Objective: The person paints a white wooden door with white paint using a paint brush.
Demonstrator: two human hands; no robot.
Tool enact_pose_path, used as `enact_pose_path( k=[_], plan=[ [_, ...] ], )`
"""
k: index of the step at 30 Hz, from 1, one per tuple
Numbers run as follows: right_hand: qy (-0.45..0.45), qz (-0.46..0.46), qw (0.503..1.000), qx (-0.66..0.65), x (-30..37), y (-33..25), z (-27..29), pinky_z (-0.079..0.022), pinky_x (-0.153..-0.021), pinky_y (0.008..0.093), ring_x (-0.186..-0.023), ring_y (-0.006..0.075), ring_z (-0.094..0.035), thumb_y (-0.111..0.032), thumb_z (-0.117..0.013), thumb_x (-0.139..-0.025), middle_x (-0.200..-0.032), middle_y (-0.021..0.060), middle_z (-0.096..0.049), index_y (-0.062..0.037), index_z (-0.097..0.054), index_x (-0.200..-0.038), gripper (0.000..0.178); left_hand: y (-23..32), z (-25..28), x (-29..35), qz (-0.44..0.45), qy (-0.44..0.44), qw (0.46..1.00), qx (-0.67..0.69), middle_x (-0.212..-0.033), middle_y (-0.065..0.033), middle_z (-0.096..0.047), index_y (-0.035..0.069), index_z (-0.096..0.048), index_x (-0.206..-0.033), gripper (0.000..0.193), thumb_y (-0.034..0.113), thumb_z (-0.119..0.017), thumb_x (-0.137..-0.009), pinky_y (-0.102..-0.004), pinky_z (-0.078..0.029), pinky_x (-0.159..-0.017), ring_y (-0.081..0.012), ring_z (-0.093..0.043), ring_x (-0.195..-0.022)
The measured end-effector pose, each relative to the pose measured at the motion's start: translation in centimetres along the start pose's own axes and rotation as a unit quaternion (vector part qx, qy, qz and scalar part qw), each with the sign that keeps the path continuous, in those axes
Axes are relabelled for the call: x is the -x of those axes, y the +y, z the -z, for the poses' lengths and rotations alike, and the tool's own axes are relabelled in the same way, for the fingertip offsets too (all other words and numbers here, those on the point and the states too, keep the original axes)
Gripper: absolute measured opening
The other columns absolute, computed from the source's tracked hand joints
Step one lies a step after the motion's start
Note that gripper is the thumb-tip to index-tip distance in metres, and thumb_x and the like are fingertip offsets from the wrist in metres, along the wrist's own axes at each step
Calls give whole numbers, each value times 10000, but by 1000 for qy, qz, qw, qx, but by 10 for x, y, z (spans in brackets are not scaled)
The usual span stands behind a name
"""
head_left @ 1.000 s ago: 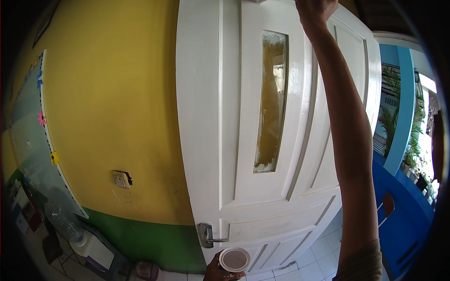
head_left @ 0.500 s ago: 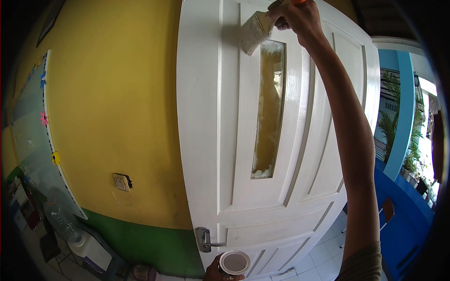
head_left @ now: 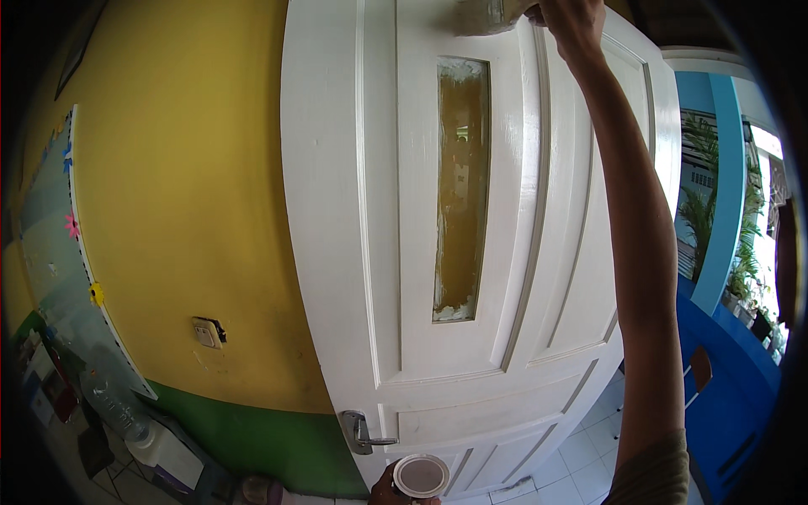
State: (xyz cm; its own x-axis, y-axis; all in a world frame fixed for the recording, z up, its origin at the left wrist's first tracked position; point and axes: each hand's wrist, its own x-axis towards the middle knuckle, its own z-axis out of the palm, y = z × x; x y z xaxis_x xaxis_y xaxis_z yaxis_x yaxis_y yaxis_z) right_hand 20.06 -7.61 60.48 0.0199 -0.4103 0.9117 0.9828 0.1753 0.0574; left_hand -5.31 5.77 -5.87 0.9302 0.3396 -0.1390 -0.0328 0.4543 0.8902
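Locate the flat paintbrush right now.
The flat paintbrush is at the head view's top edge, right of centre, in the right hand, above the narrow glass pane.

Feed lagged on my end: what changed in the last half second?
The right hand moved the brush up and rightward, from the top-left corner of the glass pane to above it. Nothing was grasped or released; the left hand still holds the container.

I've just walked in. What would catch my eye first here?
Probably the big white door in the middle, its narrow glass pane smeared white at the ends. At the top edge, the right hand holds a brush; at the bottom, the left hand holds a round tub. The yellow wall with its green base stands out at left.
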Motion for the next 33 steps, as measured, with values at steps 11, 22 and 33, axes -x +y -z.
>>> enact_pose_path(
  k=[11,22,33],
  plan=[
    [-67,84,994,4,-13,30,36,-535,-461,303,-540,175,-650,58,-749,-737,-660,108,-688,27,-693,-741,65,-5,-18,2,-1,28,999,-26,-1357,-103,-617,60,-462,-1477,952,65,-948,-659,-423,-559,-1028,-242,-617,-1236],
    [-183,-16,976,113,222,-18,162,-624,-631,313,-683,211,-745,-81,-784,-800,-803,100,-757,-24,-765,-925,138,-25,-33,7,-30,22,998,-42,-1335,-83,-622,53,-474,-1469,931,75,-946,-666,-398,-540,-1040,-221,-610,-1231],
    [-293,-110,944,104,188,-8,162,-653,-673,336,-725,215,-758,-66,-738,-734,-849,112,-754,-8,-760,-843,125,-6,-55,9,-119,-3,972,-202,-1257,-121,-682,-9,-527,-1347,966,252,-1047,-576,-397,-547,-1043,-228,-664,-1179]
  ],
)
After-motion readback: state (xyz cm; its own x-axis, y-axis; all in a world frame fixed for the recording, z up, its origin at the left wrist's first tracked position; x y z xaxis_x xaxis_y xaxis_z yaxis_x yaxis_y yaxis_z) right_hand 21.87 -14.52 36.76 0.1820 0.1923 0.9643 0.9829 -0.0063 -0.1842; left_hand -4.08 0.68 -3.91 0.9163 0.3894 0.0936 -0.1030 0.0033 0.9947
